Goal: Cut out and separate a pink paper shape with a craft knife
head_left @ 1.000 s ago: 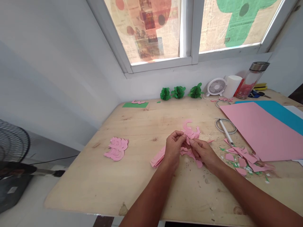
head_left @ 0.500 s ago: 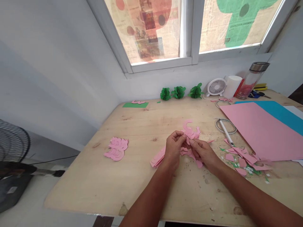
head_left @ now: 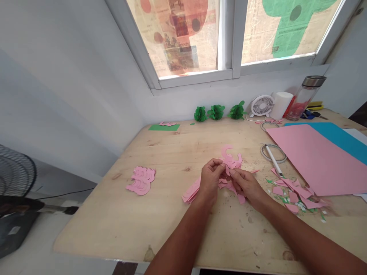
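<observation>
My left hand (head_left: 211, 176) and my right hand (head_left: 245, 184) meet above the wooden table (head_left: 160, 217). Between their closed fingertips they pinch a small piece of pink paper (head_left: 227, 170). Curved pink paper offcuts (head_left: 229, 154) lie just behind and under the fingers. Partly covered by my left wrist is a folded strip of pink paper (head_left: 190, 191). Farther left rests a bunch of scalloped pink paper cutouts (head_left: 141, 179).
On the right are a pink sheet (head_left: 321, 160), a blue sheet (head_left: 338, 137), a white pen (head_left: 273, 159) and paper scraps (head_left: 298, 194). Green paper figures (head_left: 216, 112), a small white fan (head_left: 262, 105) and a glass bottle (head_left: 306, 97) stand along the wall.
</observation>
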`<state>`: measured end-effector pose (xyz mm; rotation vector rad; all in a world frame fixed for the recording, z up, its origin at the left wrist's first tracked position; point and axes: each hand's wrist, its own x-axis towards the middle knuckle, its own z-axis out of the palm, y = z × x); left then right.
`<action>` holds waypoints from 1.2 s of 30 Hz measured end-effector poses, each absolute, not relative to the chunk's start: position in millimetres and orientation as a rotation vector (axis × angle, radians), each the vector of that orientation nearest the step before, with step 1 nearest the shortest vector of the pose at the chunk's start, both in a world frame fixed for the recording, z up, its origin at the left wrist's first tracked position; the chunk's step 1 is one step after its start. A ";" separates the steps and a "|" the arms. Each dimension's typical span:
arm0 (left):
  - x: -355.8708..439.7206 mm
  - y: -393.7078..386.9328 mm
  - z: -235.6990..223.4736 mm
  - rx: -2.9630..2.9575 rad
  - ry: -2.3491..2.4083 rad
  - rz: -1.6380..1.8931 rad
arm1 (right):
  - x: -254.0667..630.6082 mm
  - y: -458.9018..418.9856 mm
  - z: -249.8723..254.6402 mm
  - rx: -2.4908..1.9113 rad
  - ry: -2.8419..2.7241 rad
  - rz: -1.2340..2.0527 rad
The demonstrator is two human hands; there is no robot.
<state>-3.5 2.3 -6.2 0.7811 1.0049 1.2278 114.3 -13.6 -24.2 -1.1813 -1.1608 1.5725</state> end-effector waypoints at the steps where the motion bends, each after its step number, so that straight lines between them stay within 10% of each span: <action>1: -3.5 2.2 -6.0 0.781 1.003 1.228 | 114.2 -13.6 -24.0 -1.184 -1.159 1.574; 36: -4.0 1.9 -5.5 0.781 0.994 1.232 | 114.5 -12.9 -25.5 -1.193 -1.158 1.566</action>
